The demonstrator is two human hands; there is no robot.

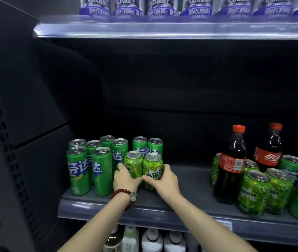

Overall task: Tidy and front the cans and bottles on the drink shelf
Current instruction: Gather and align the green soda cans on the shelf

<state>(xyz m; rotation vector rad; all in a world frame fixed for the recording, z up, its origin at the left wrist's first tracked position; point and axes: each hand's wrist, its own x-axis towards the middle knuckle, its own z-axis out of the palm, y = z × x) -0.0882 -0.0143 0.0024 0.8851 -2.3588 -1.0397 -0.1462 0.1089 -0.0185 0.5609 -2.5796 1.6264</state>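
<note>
Left hand (pixel 124 179) wraps one short green can (pixel 133 165), right hand (pixel 164 180) grips its neighbour (pixel 153 170), pairing them beside the tall cans (pixel 90 168), probably for a neat row.

Purple cans (pixel 162 8) cut off by top edge, labels blurred
</note>
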